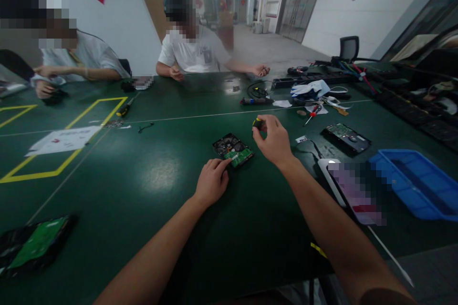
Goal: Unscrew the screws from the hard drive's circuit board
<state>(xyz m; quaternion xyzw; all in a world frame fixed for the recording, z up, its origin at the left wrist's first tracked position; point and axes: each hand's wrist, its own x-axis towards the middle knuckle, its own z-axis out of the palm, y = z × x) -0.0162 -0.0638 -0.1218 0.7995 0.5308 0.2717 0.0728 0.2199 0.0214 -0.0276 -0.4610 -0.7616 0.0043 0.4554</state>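
Observation:
A hard drive with a green circuit board [239, 156] lies board side up on the dark green table [143, 228]. My left hand [212, 182] rests at its near left edge, with the fingers close together and the fingertips touching the drive. Raised to the right of the drive, my right hand [274, 140] has its thumb and fingers closed round a yellow and black screwdriver handle [256, 124]. The shaft of that screwdriver cannot be made out.
Right of my arms are another hard drive [347, 138], a blue tray [422, 181] and a phone-like device [354, 190]. A drive [39, 243] lies near left. Across the table sit two people, with tools, gloves [310, 89] and cables towards the back right.

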